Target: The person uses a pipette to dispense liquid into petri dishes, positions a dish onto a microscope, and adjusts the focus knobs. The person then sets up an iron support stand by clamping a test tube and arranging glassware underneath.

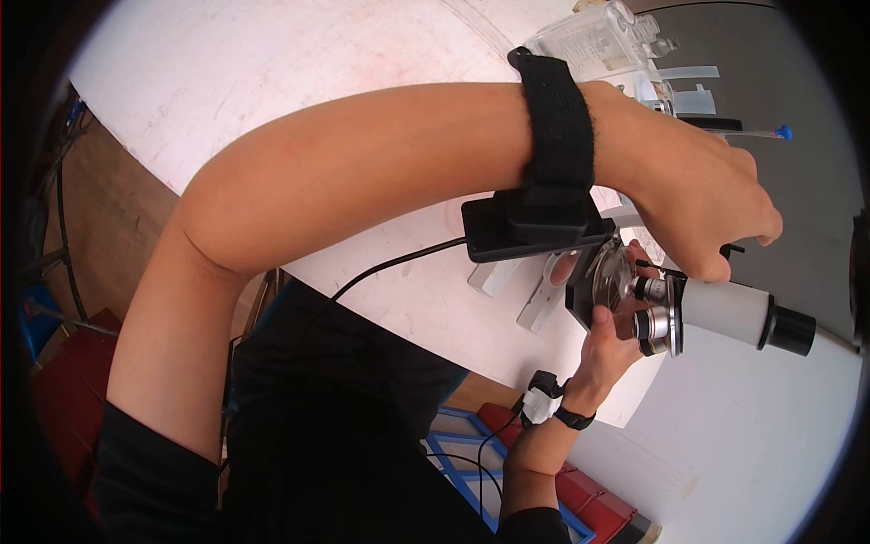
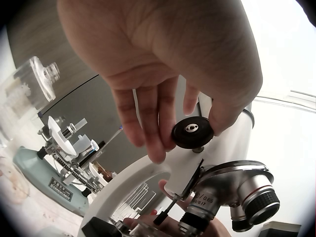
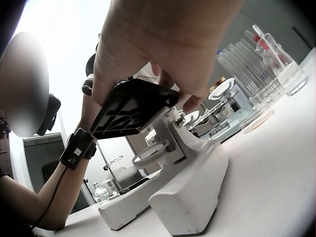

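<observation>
A white microscope [image 1: 725, 310] stands on the table, its objective lenses [image 2: 205, 200] pointing down at a black stage [image 3: 131, 111]. My left hand [image 1: 693, 186] reaches over to its arm. In the left wrist view, the thumb and fingers of that hand pinch the round black focus knob [image 2: 193, 132] from both sides. Low at the stage is my right hand [image 1: 616, 349], thumb on one side and fingers on the other of a clear round glass dish [image 1: 614, 276]. The dish lies under the lenses, and the palm hides much of it in the right wrist view.
A green-grey beam balance [image 2: 54, 182] stands beside the microscope. Beyond it are a clear bottle [image 1: 589, 45], a rack of test tubes [image 3: 247, 66] and a glass beaker [image 3: 289, 74]. A cable [image 1: 390, 263] hangs from the left wrist camera across the table edge.
</observation>
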### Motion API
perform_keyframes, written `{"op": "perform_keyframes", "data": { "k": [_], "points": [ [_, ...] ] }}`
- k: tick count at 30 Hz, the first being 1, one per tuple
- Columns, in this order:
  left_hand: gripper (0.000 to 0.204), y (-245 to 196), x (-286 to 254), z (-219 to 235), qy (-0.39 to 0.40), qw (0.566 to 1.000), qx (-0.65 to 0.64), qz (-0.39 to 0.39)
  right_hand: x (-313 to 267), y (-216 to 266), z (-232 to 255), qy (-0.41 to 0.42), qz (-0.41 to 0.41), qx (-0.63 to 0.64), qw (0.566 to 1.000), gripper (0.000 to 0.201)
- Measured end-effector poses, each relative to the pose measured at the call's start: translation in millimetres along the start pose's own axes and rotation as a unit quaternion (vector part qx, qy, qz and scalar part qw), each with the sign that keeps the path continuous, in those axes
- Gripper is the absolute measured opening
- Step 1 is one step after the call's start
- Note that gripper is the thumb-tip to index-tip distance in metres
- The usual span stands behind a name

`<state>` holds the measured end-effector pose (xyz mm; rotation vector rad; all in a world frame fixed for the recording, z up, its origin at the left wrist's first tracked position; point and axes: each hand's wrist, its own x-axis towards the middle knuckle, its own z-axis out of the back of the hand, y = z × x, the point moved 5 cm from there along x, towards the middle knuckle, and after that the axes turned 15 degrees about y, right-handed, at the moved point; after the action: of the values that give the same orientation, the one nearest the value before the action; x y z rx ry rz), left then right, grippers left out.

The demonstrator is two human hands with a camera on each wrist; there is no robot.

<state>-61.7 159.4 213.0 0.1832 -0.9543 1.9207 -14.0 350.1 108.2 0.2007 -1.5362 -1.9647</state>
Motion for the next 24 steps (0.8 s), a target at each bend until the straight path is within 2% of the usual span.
{"op": "perform_keyframes", "data": {
  "k": [8,14,19,24],
  "points": [
    [0.052,0.3,0.6,0.2,-0.003,1.000,-0.004,-0.003,-4.6,-4.0,5.9,-0.010,-0.023,-0.024,0.999,0.086],
    [0.053,0.0,0.5,0.5,0.000,1.000,0.007,0.002,-1.3,1.6,1.9,0.004,0.036,0.009,0.999,0.086],
    [0.054,-0.6,-0.5,2.9,0.013,1.000,-0.004,0.014,-2.5,1.7,1.8,-0.017,-0.012,-0.013,1.000,0.084],
    [0.054,0.4,-0.7,0.9,0.011,1.000,-0.009,0.018,-2.4,1.8,4.6,-0.013,-0.008,-0.031,0.999,0.082]
  ]
}}
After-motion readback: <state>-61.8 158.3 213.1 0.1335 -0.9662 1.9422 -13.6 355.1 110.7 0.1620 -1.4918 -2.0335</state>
